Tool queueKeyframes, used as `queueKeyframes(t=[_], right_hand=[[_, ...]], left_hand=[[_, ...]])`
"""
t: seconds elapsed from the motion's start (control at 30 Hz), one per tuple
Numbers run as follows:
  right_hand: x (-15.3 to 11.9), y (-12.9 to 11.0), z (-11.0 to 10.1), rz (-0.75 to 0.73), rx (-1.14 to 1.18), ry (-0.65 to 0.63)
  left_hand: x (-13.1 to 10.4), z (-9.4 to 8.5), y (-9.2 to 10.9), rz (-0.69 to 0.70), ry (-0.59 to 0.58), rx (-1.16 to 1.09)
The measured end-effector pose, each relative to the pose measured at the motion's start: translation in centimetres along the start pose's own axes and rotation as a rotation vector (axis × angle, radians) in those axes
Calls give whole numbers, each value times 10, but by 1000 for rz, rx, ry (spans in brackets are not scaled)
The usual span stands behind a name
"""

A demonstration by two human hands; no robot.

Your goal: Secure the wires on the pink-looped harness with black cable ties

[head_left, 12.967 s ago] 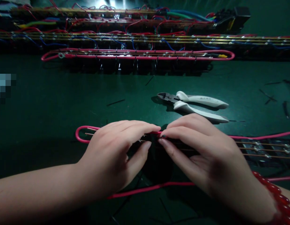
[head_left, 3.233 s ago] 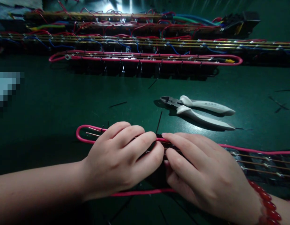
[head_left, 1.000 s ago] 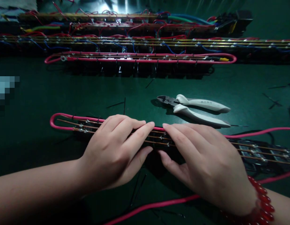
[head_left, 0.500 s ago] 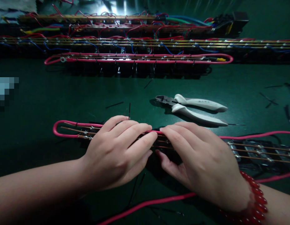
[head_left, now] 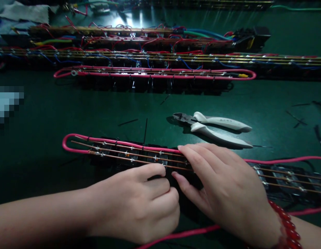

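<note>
A long black assembly with copper rods [head_left: 144, 160] lies across the lower middle, and a thick red cable [head_left: 110, 140] runs along its back edge, looping round at the left end. My right hand [head_left: 222, 180] rests over the assembly, its fingertips pressing on the red cable and its thumb apart at the near side. Just in front of the rods is my left hand [head_left: 142, 200], with its fingers curled in; anything inside them is hidden. A thin black tie [head_left: 145, 130] sticks up behind the cable.
White-handled cutting pliers [head_left: 214, 128] lie behind my right hand. Farther back are several wired assemblies, one ringed by a red cable [head_left: 155, 77]. Black tie scraps [head_left: 296, 118] lie at the right. A cloth [head_left: 27, 14] is at the back left.
My left hand has come off the red cable toward me and its fingers have curled, uncovering the rods. My right hand keeps its place on the cable. The view has shifted slightly.
</note>
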State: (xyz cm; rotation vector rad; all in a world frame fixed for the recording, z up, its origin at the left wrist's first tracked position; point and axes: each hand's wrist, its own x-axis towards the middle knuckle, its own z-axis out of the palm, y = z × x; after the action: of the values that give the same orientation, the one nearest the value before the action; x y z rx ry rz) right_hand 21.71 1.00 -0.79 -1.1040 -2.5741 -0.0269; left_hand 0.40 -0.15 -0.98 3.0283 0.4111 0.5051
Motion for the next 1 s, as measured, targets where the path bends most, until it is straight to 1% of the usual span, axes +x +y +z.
queueKeyframes(t=[0.17, 0.33, 0.6, 0.83, 0.9, 0.93, 0.97, 1.0], right_hand=[[0, 0, -1, -5, -6, 15], [-1, 0, -1, -4, -6, 8], [-1, 1, 0, -1, -15, 5], [0, 0, -1, -6, -10, 6], [0, 0, -1, -5, -13, 12], [0, 0, 0, -4, -14, 15], [0, 0, 0, -3, -14, 18], [0, 0, 0, -3, -13, 19]], left_hand=[[-1, -1, 1, 12, 48, -44], [-1, -2, 1, -33, 16, -9], [0, -1, 0, -20, 10, -16], [-2, -6, 2, 28, 180, -79], [-4, -8, 8, -21, 266, -76], [-5, -8, 12, -82, 320, -75], [-5, -8, 17, -160, 365, -89], [-5, -9, 22, -296, 372, -120]])
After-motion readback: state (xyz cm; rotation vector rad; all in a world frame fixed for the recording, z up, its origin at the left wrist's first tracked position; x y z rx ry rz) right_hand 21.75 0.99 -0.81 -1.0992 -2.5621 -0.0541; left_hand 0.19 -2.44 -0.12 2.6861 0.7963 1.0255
